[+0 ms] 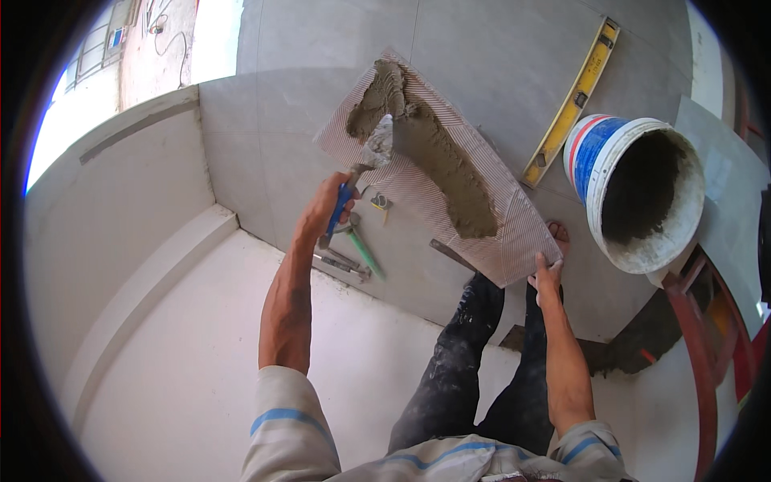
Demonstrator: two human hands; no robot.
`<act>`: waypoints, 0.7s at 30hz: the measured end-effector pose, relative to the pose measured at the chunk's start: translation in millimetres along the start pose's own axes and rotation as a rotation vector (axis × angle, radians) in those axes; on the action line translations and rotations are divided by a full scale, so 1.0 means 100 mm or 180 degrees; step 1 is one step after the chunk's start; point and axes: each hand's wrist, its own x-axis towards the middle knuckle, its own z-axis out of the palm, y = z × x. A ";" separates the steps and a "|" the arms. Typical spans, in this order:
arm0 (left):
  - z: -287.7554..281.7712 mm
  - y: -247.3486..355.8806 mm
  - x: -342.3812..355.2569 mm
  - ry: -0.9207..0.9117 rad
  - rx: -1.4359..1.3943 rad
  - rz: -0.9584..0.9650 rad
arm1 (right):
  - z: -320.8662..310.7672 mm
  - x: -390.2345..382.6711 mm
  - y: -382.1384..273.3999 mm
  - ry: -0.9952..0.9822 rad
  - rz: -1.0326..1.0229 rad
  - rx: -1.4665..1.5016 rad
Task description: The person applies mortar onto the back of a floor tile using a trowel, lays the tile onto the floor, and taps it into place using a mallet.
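Desk: Where does the tile lie?

Operator: From my remote post, I see the ridged tile (518, 241) left of the white-and-blue bucket (598, 165), its long axis slanting from a far end well apart from the bucket to a near end closer beside it. Gray-brown mortar (454, 181) runs along that axis, stopping short of the bucket-side end.

Desk: And the hands?

Operator: The right hand (548, 279), the one nearer the bucket, grasps the tile's bucket-side end by a corner, thumb on the ridged face; I cannot make out all its fingers. The left hand (329, 202), farther left of the bucket, is wrapped around a blue-handled trowel (377, 146), its smeared blade over the end away from the bucket. Whether the blade touches mortar, I can't tell.

Desk: What does it turn on?

Operator: That slant, in my judgement: each hand works one end, the right in contact, the left reaching through the trowel.

Desk: Anything around them?

Operator: A yellow level (572, 100) near the bucket's left side; well left of the bucket, a tape measure (380, 201) and a green-handled tool (365, 251).
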 end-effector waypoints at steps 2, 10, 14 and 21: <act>-0.18 0.11 0.00 0.0053 0.0103 0.0087 | 0.07 -0.07 -0.03 -0.0070 0.0127 -0.0030; -0.09 0.85 0.54 -0.0088 0.0078 0.0197 | -0.20 -0.16 0.16 -0.0337 0.0193 0.0469; -0.16 0.74 0.53 -0.0402 0.0173 -0.0009 | 0.03 -0.51 -0.35 -0.0281 0.0126 0.0386; 0.71 -0.05 0.17 -0.0693 0.0205 -0.0040 | -0.05 -0.66 -0.64 -0.0108 0.0230 0.0280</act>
